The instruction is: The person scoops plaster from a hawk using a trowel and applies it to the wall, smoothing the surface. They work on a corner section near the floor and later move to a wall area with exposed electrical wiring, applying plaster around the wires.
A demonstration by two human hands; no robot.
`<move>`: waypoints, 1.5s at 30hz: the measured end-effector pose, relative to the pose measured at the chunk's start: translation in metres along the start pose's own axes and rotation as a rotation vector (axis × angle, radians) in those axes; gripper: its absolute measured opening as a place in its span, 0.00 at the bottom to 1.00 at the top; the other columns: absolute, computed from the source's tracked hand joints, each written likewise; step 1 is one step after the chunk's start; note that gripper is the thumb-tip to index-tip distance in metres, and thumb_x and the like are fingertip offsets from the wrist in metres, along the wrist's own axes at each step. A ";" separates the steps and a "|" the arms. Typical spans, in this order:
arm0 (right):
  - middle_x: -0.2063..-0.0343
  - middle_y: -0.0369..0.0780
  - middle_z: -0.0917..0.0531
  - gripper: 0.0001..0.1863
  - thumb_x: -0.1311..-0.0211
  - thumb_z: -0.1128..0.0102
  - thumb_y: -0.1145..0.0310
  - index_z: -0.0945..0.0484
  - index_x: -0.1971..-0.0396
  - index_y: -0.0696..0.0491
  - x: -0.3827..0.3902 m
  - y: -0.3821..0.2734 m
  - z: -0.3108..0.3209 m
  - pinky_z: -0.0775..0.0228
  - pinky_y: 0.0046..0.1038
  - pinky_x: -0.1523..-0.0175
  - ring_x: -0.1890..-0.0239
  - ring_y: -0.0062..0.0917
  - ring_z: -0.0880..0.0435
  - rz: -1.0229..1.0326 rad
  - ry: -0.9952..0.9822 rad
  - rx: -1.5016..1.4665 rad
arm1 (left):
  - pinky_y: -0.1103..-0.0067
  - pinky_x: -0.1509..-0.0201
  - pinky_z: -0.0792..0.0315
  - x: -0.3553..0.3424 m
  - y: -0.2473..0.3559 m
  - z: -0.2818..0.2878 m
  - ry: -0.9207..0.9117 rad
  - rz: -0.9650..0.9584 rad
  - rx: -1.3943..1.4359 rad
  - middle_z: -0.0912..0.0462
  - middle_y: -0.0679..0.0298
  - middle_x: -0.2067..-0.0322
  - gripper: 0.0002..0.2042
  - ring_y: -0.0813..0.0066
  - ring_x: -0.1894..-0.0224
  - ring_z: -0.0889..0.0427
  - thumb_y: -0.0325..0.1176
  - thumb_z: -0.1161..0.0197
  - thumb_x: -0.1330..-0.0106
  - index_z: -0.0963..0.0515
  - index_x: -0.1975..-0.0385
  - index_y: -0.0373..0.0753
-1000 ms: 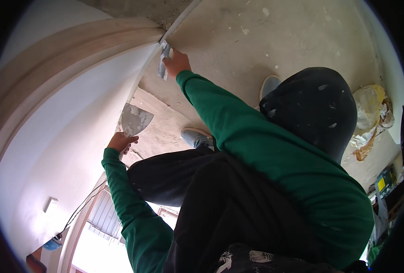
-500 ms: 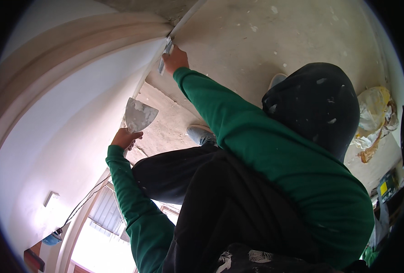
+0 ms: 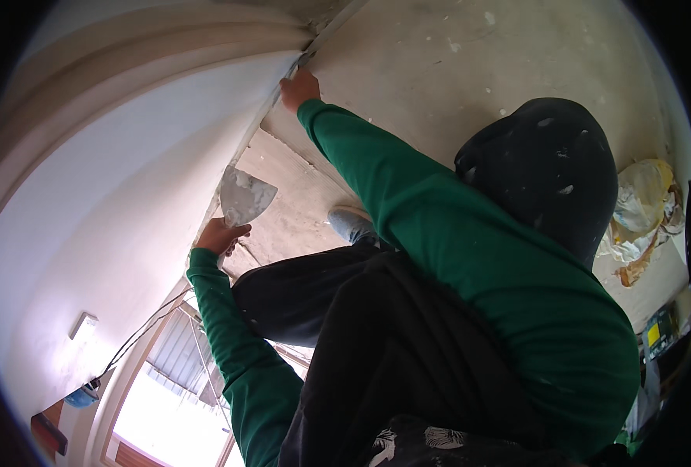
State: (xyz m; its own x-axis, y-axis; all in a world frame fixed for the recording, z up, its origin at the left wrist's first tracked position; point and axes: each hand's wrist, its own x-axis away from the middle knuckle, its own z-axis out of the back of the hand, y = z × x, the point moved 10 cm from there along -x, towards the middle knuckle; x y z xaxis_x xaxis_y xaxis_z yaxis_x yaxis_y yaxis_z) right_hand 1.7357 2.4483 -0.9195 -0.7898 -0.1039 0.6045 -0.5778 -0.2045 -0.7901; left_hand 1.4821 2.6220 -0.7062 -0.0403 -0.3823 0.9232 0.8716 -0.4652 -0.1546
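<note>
My left hand (image 3: 222, 238) grips a wide, pale-smeared putty knife (image 3: 246, 194), its blade raised beside the base of the white wall (image 3: 96, 202). Higher up, my right hand (image 3: 300, 90) is closed around a narrower grey scraper, mostly hidden by the fingers, at the joint where a pale strip (image 3: 334, 27) runs along the floor (image 3: 407, 70) and wall. My green-sleeved arms and dark trousered knees fill much of the lower and right view.
A crumpled yellow-white plastic bag (image 3: 637, 206) lies on the floor at right, above assorted clutter (image 3: 661, 335). At lower left are a wall switch or socket (image 3: 84, 326), hanging cables, a blue object (image 3: 80, 397) and a bright opening (image 3: 158, 412).
My right hand has moved up and slightly right along the joint, hiding more of its scraper. My left hand with the wide knife has shifted a little right and up.
</note>
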 end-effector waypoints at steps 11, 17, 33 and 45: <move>0.61 0.59 0.19 0.23 0.46 0.41 0.59 0.26 0.61 0.67 0.009 0.005 -0.002 0.29 0.41 0.46 0.53 0.49 0.20 0.012 -0.098 0.066 | 0.78 0.84 0.37 0.003 0.004 0.002 0.010 -0.047 -0.025 0.30 0.67 0.88 0.14 0.77 0.88 0.31 0.40 0.31 0.43 0.19 0.72 0.32; 0.60 0.59 0.19 0.23 0.45 0.43 0.60 0.26 0.59 0.67 0.019 0.010 0.009 0.29 0.41 0.44 0.53 0.50 0.20 -0.065 -0.013 -0.031 | 0.78 0.83 0.36 0.006 0.008 0.002 0.020 -0.041 -0.021 0.30 0.67 0.88 0.14 0.77 0.88 0.31 0.40 0.31 0.43 0.18 0.72 0.33; 0.59 0.59 0.20 0.25 0.43 0.39 0.55 0.24 0.61 0.66 0.020 0.019 0.022 0.30 0.42 0.43 0.51 0.50 0.21 -0.119 0.063 -0.002 | 0.78 0.85 0.37 0.008 0.006 0.001 0.014 -0.059 -0.009 0.30 0.66 0.89 0.15 0.77 0.89 0.30 0.41 0.31 0.43 0.19 0.73 0.33; 0.61 0.59 0.19 0.25 0.44 0.41 0.55 0.24 0.64 0.67 0.008 0.006 0.022 0.28 0.43 0.47 0.55 0.52 0.20 -0.031 0.096 -0.026 | 0.78 0.85 0.38 0.021 0.007 -0.004 0.049 -0.055 0.007 0.30 0.67 0.89 0.15 0.77 0.90 0.32 0.40 0.31 0.43 0.19 0.73 0.32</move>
State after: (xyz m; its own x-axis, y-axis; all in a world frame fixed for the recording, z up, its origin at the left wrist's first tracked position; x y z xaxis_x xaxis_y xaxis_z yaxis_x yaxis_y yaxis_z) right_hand 1.7308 2.4246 -0.9168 -0.7870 -0.0045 0.6170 -0.6062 -0.1809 -0.7745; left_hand 1.4849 2.6075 -0.6895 -0.1120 -0.3945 0.9120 0.8707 -0.4813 -0.1013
